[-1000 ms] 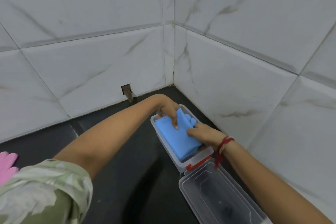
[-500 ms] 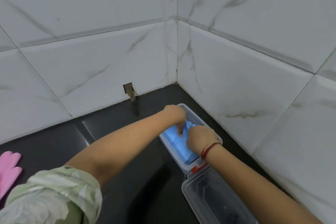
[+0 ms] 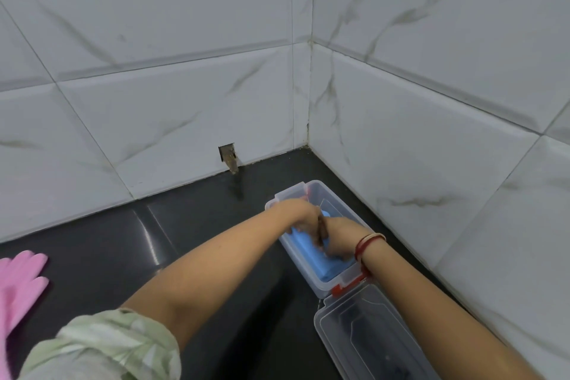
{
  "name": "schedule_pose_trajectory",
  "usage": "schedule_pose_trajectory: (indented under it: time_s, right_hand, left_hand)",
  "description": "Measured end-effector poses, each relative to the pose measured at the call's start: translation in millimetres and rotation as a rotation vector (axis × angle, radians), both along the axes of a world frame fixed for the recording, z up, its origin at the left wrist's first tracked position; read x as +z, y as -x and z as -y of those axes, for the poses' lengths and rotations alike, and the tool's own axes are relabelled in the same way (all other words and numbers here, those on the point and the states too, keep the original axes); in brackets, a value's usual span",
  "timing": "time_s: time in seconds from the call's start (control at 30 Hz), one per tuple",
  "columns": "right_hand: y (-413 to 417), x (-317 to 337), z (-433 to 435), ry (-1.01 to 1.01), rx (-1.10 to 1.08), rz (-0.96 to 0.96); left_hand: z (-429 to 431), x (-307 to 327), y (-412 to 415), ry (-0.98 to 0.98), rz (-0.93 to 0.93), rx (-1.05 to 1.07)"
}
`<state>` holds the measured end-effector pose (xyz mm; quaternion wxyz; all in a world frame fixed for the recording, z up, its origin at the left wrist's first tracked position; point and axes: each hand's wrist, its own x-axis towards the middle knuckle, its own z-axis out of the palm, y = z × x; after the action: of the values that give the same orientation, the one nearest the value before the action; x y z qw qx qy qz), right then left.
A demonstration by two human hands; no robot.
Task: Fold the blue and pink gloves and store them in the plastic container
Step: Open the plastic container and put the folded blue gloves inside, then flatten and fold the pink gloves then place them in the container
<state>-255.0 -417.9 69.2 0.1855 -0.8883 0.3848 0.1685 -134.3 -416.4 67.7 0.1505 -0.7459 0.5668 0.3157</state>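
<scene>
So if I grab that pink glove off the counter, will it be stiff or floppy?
Probably floppy: the pink glove lies flat on the dark counter, fingers splayed. It looks thin, so likely light. It may drape and need both hands to fold.

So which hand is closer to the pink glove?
The left hand. Both hands are in the plastic container pressing the blue glove; the right hand is farther from the pink glove.
</scene>
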Motion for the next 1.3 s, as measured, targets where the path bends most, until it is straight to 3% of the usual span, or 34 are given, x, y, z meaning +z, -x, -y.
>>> schedule_pose_trajectory:
  time_s: [0.13, 0.23, 0.33, 0.43, 0.53, 0.7, 0.8, 0.9, 1.07, 1.2, 1.3]
  right_hand:
    - [-7.6, 3.5, -5.0, 0.02, 0.013, -0.081]
    - [-1.0, 13.1, -8.9, 0.212, -0.031, -0.029]
    - [1.7, 40.5, -25.7, 0.421, -0.123, 0.191]
    - [-20.4, 62.8, -60.9, 0.428, -0.069, 0.535]
    - [-61.9, 63.1, -108.9, 0.299, 0.076, 0.627]
    - [-142.7, 26.8, -193.2, -0.049, 0.244, 0.561]
    - [-187.8, 0.0, -248.5, -0.334, 0.274, 0.529]
    - [-224.0, -23.6, -298.4, -0.576, 0.192, 0.485]
    - [-256.9, -47.1, -355.2, -0.687, -0.002, 0.483]
    - [-268.0, -49.0, -384.3, -0.631, 0.001, 0.482]
    - [-266.8, -44.9, -395.9, -0.954, -0.166, 0.482]
  left_hand:
    - [-11.6, 4.8, -0.4, 0.032, 0.009, -0.049]
    - [-26.5, 27.7, -11.1, 0.076, -0.244, -0.009]
    - [-63.8, 62.3, -40.2, 0.348, -0.599, 0.119]
    - [-121.3, 81.5, -76.1, 0.728, -0.781, 0.362]
    - [-193.6, 74.5, -116.3, 0.843, -0.719, 0.515]
    - [-340.2, 32.1, -175.5, 0.839, -0.34, 0.786]
    - [-427.2, 9.8, -200.2, 0.747, 0.003, 0.991]
    - [-493.0, -4.5, -215.1, 0.565, 0.165, 1.204]
    - [-545.6, -25.8, -229.2, 0.484, 0.008, 1.298]
    - [-550.5, -37.2, -231.5, 0.783, -0.337, 1.457]
    - [-542.7, -39.0, -230.9, 0.883, -0.479, 1.525]
